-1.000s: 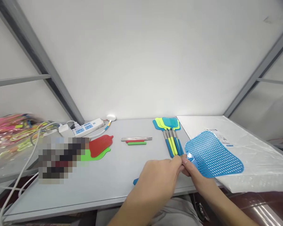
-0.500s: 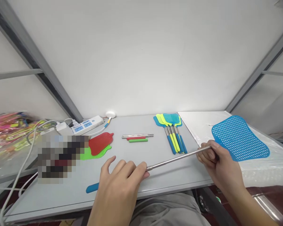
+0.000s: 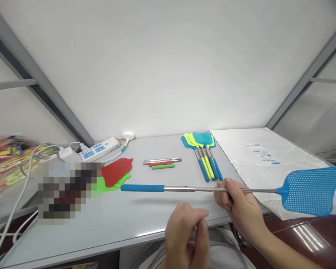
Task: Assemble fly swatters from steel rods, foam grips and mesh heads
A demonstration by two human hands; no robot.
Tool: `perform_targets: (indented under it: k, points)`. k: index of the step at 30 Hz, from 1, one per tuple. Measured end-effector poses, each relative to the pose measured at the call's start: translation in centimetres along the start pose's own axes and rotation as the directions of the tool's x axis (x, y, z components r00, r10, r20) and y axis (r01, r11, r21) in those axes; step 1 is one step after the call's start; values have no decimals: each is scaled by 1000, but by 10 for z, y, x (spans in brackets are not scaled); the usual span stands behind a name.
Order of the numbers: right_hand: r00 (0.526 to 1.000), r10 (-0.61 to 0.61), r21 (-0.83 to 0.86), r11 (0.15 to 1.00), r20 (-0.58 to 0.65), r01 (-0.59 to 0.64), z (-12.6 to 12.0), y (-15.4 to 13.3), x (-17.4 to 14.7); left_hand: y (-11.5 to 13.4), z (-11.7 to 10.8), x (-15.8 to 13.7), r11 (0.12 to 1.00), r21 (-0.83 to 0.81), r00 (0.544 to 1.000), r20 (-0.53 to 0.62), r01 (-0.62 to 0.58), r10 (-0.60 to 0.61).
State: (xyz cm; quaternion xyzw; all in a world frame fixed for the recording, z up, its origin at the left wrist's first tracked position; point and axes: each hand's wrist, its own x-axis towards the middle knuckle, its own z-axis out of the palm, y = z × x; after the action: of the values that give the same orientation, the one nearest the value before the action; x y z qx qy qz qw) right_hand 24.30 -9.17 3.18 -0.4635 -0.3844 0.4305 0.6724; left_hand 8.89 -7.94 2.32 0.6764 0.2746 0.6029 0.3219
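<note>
The blue fly swatter (image 3: 182, 189) is being held roughly level above the table (image 3: 86, 231). Its blue grip (image 3: 142, 188) is pointing to the left, its metal shaft is showing stepped sections, and its perforated head (image 3: 310, 192) is reaching out to the right.

The right hand (image 3: 236, 201) is clamping the thinner part of the shaft between thumb and curled fingers. The left hand (image 3: 186, 233) is staying clear of the shaft on the near side, its fingers loosely bent and the thumb standing slightly apart from the index finger.

Just beyond the right hand, a bundle of blue and yellow swatters (image 3: 204, 160) is lying with the heads toward the wall (image 3: 168, 74) and the grips toward the person; I cannot tell whether the hand is touching any grip. Farther left, bright metal rods (image 3: 162, 161) are lying side by side, with a red tube (image 3: 160, 164) and a green tube (image 3: 162, 167) just in front.

Left again, a red swatter head (image 3: 117, 172) is partly covering a green swatter head (image 3: 119, 184). Behind these, a white power strip (image 3: 100, 148) is lying near the wall.

On the right, a white package (image 3: 232, 149) bearing a printed label (image 3: 263, 154) is covering the table's end. At far left, colourful items in clear plastic (image 3: 14, 157) are lying heaped.
</note>
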Motion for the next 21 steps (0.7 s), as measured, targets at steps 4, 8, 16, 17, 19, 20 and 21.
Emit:
perform_targets:
  k: [4, 8, 16, 17, 19, 20, 21]
  points:
    - [998, 40, -19, 999, 42, -39, -1, 0, -6, -4, 4, 9, 781, -375, 854, 60, 499, -517]
    - [986, 105, -122, 989, 133, -88, 0, 6, -10, -2, -4, 20, 577, -517, 730, 146, 632, -668]
    - [970, 192, -78, 980, 149, -182, -8, 3, -5, -9, -39, 35, 584, -642, 673, -140, 496, -726]
    - [975, 204, -24, 979, 89, -203, -14, -1, -2, -8, -52, 42, 615, -654, 650, -240, 442, -722]
    - [970, 233, 66, 971, -76, -228, -30, -10, 3, -4, -80, 56, 684, -652, 621, -396, 328, -676]
    - [956, 241, 87, 969, -166, -229, -41, -15, 5, -3, -93, 62, 733, -624, 613, -477, 269, -631]
    - [936, 241, 90, 970, -259, -225, -52, -20, 7, -1, -105, 66, 774, -593, 616, -530, 222, -583]
